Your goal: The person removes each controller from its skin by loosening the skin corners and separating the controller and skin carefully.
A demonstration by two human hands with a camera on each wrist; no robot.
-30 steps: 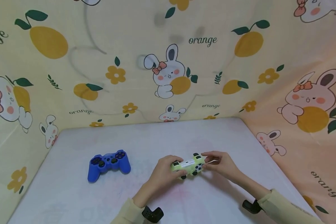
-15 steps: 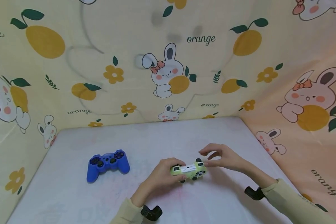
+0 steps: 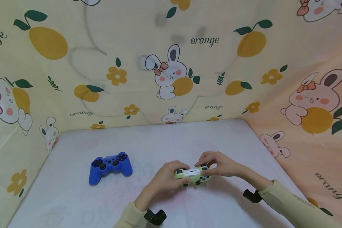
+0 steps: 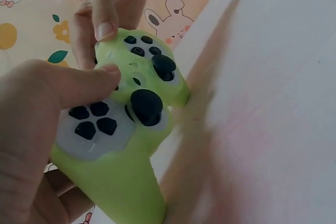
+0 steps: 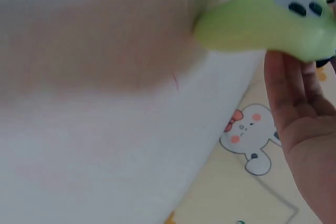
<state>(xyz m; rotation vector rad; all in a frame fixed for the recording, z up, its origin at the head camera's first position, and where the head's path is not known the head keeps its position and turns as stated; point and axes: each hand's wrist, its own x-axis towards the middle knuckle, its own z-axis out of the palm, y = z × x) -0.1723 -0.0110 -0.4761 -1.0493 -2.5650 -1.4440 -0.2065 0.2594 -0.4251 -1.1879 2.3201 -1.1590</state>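
Note:
A light-green game controller [image 3: 191,172] is held just over the white table, its top edge turned up. White shows along that edge and round its buttons, with green skin like a soft cover about it. My left hand [image 3: 167,174] grips one end, thumb [image 4: 86,85] across the button face and fingers behind. My right hand [image 3: 220,164] pinches the other end at the shoulder buttons, thumb in front and fingers at the back. In the right wrist view, the right hand's fingers [image 5: 296,85] lie under the controller's end; its thumb is hidden there.
A blue game controller [image 3: 110,167] lies on the left of the white table [image 3: 74,202]. Cloth printed with rabbits and oranges [image 3: 131,41] hangs behind and along both sides. A black wrist device [image 3: 155,217] sits on the left forearm, another [image 3: 252,196] on the right.
My right hand lifted its fingers off the controller's end, then came back left onto the shoulder buttons. The left hand kept its grip while the controller tipped slightly.

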